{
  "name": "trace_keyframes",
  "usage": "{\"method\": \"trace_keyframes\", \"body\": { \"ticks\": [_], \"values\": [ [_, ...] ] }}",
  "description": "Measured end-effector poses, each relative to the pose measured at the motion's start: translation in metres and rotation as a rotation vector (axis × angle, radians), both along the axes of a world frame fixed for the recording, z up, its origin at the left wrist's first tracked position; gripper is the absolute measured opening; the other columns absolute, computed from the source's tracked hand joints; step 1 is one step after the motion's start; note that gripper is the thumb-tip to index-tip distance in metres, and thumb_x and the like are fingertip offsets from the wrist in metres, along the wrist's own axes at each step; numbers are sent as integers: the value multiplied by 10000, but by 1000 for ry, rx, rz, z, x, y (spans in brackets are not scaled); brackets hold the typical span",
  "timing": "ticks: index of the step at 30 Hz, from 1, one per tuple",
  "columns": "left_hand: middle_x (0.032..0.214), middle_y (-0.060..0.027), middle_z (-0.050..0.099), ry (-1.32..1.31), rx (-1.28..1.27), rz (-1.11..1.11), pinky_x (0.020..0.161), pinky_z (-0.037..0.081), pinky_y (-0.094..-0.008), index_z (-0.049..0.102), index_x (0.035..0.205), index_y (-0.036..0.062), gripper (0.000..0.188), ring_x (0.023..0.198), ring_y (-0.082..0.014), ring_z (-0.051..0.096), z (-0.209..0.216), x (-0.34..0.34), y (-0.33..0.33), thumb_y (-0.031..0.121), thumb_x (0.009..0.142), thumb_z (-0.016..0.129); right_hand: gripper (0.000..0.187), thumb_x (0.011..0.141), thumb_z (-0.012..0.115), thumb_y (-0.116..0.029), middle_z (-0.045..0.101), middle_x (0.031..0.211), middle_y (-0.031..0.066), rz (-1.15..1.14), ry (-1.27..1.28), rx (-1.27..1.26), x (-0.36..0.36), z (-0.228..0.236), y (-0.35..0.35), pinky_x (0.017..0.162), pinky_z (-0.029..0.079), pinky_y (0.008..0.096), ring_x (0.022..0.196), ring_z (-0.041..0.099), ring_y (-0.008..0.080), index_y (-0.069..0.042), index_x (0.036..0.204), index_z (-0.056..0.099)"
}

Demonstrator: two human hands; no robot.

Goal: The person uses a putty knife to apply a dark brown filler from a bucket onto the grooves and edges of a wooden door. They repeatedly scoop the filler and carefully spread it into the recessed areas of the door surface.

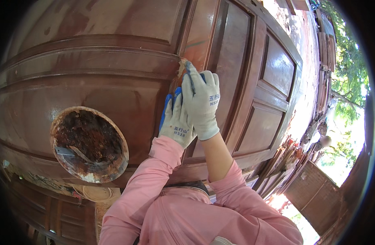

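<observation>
A large brown panelled wooden door [126,98] lies under both my hands. I wear white gloves with blue palms. My left hand [175,116] rests on the door with its fingers stretched out, beside and partly under my right wrist. My right hand [201,96] has its index finger extended and the other fingers curled in. That fingertip, stained dark, meets a tan, rough patch [181,68] at a joint of the moulding. Whether anything is inside the curled fingers is hidden.
On the door to my left sits a round bowl [121,126] crusted with dark reddish-brown material, a flat metal-ended scraper [65,151] lying in it. Another brown panelled piece [69,212] stands lower left. Stacked wood [273,167] and a brown board [314,190] are at the right.
</observation>
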State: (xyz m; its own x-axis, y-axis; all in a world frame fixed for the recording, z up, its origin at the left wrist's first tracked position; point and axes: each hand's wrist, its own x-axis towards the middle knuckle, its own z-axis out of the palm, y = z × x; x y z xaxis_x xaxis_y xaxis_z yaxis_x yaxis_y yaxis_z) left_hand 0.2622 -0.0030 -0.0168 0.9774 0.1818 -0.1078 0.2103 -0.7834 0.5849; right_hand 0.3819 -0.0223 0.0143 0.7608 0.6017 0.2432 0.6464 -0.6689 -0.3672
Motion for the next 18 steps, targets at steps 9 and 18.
{"method": "trace_keyframes", "body": {
  "ticks": [9,18],
  "values": [
    [1604,-172,366,140,72,-84,1229,105,-661,335,1588,123,719,1519,-378,270,7,4,1,447,976,530,331,879,688,-94,574,831,75,-4,69,-112,-13,11,2,737,480,394,815,531,268,-32,1202,727],
    [1668,-107,258,216,40,-121,1260,137,-534,168,1639,154,737,1556,-302,207,17,9,8,475,1039,452,321,895,674,-94,578,818,80,-140,76,-46,-15,10,19,723,469,391,807,529,272,-34,1205,728]
  ]
}}
